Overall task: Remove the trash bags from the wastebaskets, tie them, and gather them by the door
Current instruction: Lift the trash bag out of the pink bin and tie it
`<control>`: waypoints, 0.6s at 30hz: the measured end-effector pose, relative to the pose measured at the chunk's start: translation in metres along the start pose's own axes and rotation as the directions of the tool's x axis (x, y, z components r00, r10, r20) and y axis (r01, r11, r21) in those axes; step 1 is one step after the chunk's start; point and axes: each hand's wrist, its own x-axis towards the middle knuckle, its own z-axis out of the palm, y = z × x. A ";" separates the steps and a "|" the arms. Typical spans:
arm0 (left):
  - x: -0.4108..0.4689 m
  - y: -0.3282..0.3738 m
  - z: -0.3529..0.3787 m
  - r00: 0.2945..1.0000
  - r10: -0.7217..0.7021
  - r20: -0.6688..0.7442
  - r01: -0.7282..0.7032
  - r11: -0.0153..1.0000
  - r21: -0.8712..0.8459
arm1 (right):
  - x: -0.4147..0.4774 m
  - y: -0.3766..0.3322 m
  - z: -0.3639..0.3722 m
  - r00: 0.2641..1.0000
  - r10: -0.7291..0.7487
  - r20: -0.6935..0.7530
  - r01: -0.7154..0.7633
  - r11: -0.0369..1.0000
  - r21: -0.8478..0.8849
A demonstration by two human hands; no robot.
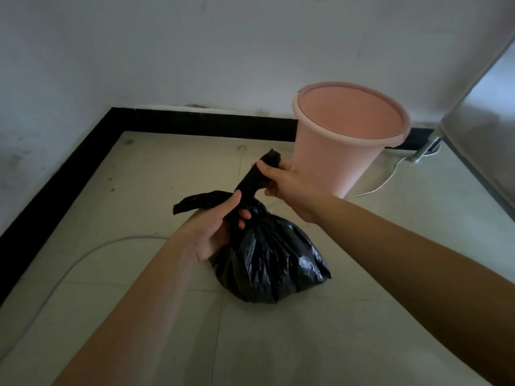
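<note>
A full black trash bag [274, 261] sits on the pale tiled floor in front of me. Its neck is twisted into two strips that cross above the bulge. My left hand [216, 228] grips the left strip, whose end sticks out to the left. My right hand [284, 182] grips the other strip and holds it up and away, its tip showing above the fingers. Behind my right hand stands a pink wastebasket [340, 151], with no bag inside it.
White walls with a black skirting board [195, 122] meet in a corner at the back left. A white cable [72, 263] curves over the floor on the left, another cable [387, 176] runs right of the wastebasket. A grey appliance side [485, 129] rises at the right.
</note>
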 end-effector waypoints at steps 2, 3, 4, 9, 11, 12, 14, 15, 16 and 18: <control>0.001 -0.001 -0.004 1.000 0.022 -0.001 -0.022 0.992 -0.125 | -0.001 -0.004 0.002 0.999 -0.003 -0.035 0.008 0.990 0.138; 0.002 -0.001 -0.006 0.999 0.048 0.001 -0.047 0.979 -0.200 | -0.003 -0.006 0.000 0.999 -0.004 -0.044 0.012 0.981 0.195; 0.003 -0.001 -0.008 0.997 0.075 0.001 -0.073 0.962 -0.262 | -0.005 -0.007 -0.001 0.999 -0.005 -0.046 0.016 0.972 0.234; 0.006 -0.004 -0.009 0.994 0.108 0.002 -0.099 0.913 -0.395 | -0.013 -0.012 -0.005 1.000 0.012 0.017 -0.018 0.920 0.393; 0.009 -0.004 -0.011 0.996 0.089 -0.008 -0.085 0.914 -0.396 | -0.018 -0.014 -0.007 0.997 0.032 0.068 -0.056 0.914 0.401; 0.010 -0.004 -0.011 0.997 0.075 -0.021 -0.077 0.919 -0.387 | -0.021 -0.014 -0.010 0.994 0.044 0.096 -0.078 0.917 0.392; 0.014 -0.007 -0.011 0.996 0.044 -0.073 -0.068 0.925 -0.374 | -0.025 -0.011 -0.013 0.986 0.074 0.146 -0.121 0.931 0.345; 0.015 -0.008 -0.011 0.994 0.041 -0.102 -0.076 0.927 -0.368 | -0.027 -0.008 -0.014 0.982 0.091 0.165 -0.140 0.938 0.317; 0.015 -0.009 -0.010 0.991 0.045 -0.122 -0.088 0.926 -0.366 | -0.028 -0.006 -0.015 0.979 0.107 0.174 -0.156 0.943 0.294; 0.012 -0.009 -0.010 0.991 0.070 -0.116 -0.109 0.923 -0.370 | -0.026 -0.002 -0.018 0.975 0.135 0.174 -0.179 0.947 0.268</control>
